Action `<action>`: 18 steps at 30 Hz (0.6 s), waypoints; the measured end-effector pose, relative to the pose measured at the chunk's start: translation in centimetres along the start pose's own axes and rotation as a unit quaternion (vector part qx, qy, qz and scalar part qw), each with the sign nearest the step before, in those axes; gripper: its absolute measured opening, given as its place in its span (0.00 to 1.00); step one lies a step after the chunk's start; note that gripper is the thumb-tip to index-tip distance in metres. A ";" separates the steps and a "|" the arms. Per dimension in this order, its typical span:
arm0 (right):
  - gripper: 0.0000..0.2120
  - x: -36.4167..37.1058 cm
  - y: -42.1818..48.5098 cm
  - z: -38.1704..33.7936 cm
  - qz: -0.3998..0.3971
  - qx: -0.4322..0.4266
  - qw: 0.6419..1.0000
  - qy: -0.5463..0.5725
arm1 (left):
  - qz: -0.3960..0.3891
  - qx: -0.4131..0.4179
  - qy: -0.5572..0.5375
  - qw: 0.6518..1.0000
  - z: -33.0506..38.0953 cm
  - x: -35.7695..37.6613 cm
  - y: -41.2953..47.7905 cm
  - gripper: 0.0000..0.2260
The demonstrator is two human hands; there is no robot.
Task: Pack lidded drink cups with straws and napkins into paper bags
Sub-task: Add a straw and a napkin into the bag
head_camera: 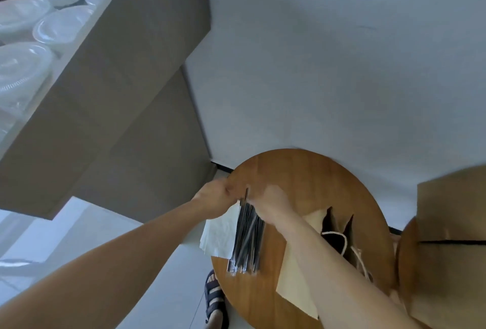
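While the right hand point(273, 205) grips the upper end of a bundle of straws point(247, 239), black and in clear wrappers, the bundle slopes down over the left part of the round table point(302, 178). The left hand point(215, 197) is curled at the bundle's top, where one straw stands above the rest; blur hides whether it pinches anything. White napkins point(218, 234) lie just below that hand, overhanging the table's left edge and partly under the straws. A paper bag point(297, 270) with cord handles lies on the table's middle, its mouth open, under the right forearm. A large cardboard box point(118, 91) left of the table holds clear plastic stacks point(55, 26), cups or lids. A second box point(452, 223) stands at the table's right, and a sandalled foot point(214, 299) is on the floor below its near-left edge.
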State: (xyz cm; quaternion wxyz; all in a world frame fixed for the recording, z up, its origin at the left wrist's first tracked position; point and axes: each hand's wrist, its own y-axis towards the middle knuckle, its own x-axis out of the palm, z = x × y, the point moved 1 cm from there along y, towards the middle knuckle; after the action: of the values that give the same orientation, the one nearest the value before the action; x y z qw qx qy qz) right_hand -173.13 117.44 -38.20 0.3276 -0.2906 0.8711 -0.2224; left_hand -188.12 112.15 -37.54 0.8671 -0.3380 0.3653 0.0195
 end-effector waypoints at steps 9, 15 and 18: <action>0.16 13.3 7.8 8.8 -0.028 0.142 0.981 -0.130 | -0.002 -0.091 -0.075 0.993 -9.5 3.2 5.6 0.18; 0.25 16.7 10.3 10.6 0.044 0.156 0.960 -0.230 | -0.009 -0.107 -0.081 0.991 -12.9 5.5 7.1 0.15; 0.16 17.3 10.9 11.3 0.061 0.142 0.958 -0.241 | -0.016 -0.116 -0.085 0.989 -13.7 5.9 7.0 0.15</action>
State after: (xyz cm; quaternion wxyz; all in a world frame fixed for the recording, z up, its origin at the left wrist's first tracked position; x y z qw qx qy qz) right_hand -179.77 111.90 -59.89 0.5789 -0.2329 0.7415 -0.2467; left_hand -194.30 108.07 -52.31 0.8499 -0.4394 0.2805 0.0769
